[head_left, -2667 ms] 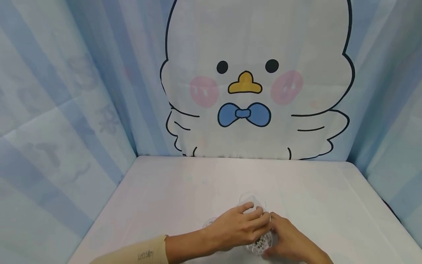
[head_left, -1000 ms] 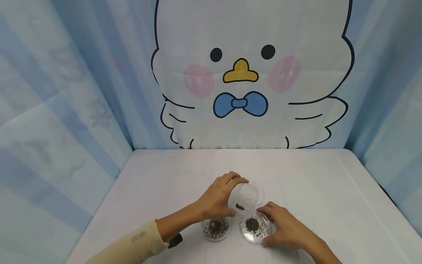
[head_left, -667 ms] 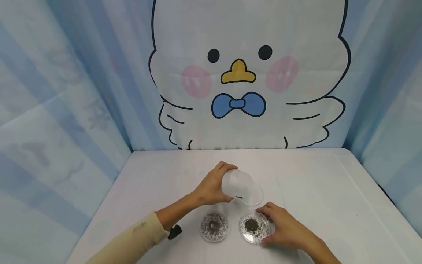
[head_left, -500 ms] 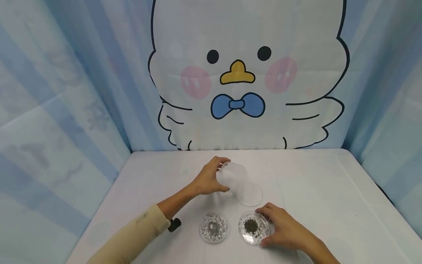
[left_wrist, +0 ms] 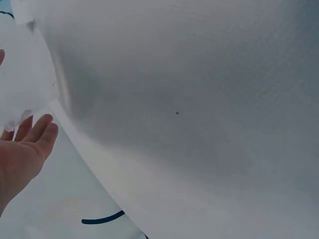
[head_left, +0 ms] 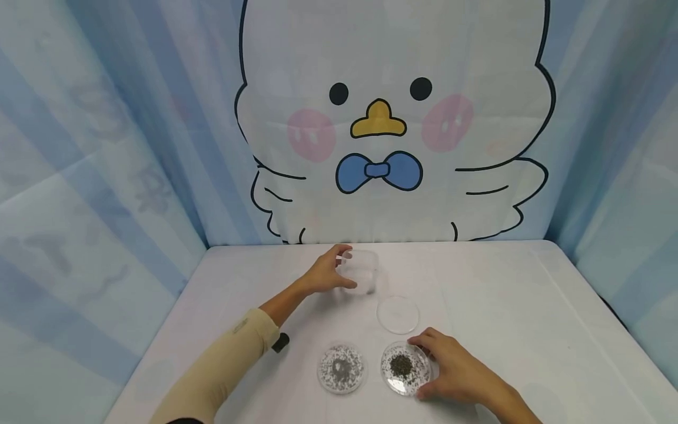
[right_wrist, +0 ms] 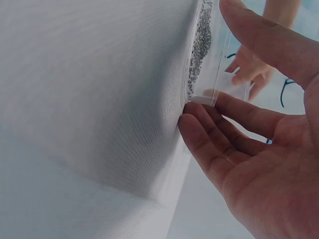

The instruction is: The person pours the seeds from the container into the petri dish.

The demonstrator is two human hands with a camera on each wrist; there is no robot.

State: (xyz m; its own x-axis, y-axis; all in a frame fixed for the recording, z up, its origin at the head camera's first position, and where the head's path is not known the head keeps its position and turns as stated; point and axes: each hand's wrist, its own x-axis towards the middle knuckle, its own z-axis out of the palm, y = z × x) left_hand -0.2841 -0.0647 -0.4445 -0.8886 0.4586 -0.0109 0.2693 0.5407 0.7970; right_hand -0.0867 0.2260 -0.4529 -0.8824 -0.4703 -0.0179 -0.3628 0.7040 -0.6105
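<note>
In the head view, my left hand (head_left: 325, 272) is around the side of a clear plastic cup (head_left: 362, 274) near the back of the table, thumb and fingers on either side. The left wrist view shows that cup (left_wrist: 25, 79) only partly, beside my fingers. My right hand (head_left: 458, 368) holds a clear round dish (head_left: 405, 386) by its right rim. Dark grains (head_left: 401, 365) form a mound in its middle, with others scattered around. In the right wrist view, the dish (right_wrist: 203, 55) stands between thumb and fingertips. Left of it, a second clear round dish (head_left: 341, 386) also holds scattered grains.
A clear thin round lid or disc (head_left: 398, 315) lies flat behind the right dish. A white cloth covers the table (head_left: 503, 306). Curtains (head_left: 106, 176) close off both sides, with a cartoon-printed backdrop (head_left: 392, 218) behind.
My left hand has tipped the cup above the right dish, then carried it back and left, leaving the disc uncovered. My right hand has stayed at the right dish.
</note>
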